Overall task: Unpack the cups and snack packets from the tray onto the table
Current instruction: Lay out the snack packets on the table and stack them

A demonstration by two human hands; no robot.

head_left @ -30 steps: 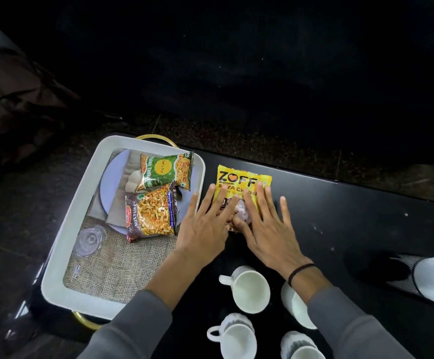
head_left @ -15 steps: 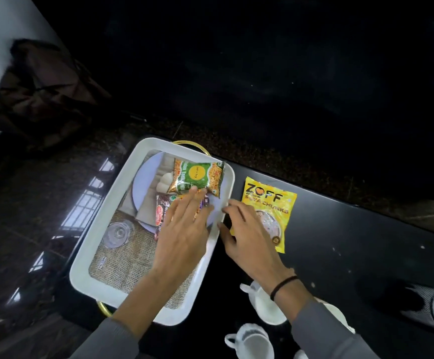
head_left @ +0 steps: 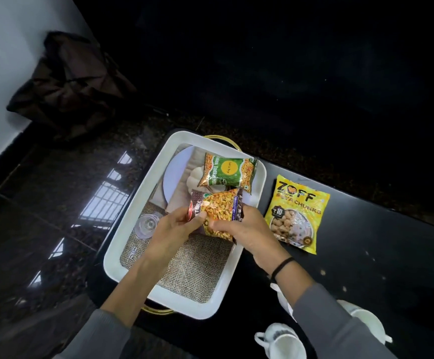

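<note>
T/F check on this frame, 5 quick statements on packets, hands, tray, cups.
1. Both hands grip the brown mixture packet. True: left hand and right hand hold it over the tray.
2. The yellow soya chunks packet is inside the tray. False: it lies on the black table, right of the tray.
3. The green packet is in the tray. True.
4. The tray holds several cups. False: white cups stand on the table near the bottom edge.
5. The right wrist is bare. False: it wears a black band.

Blk table (head_left: 366, 255) — tray (head_left: 122, 244), ZOFF pkt (head_left: 297, 216), cups (head_left: 283, 343)
</note>
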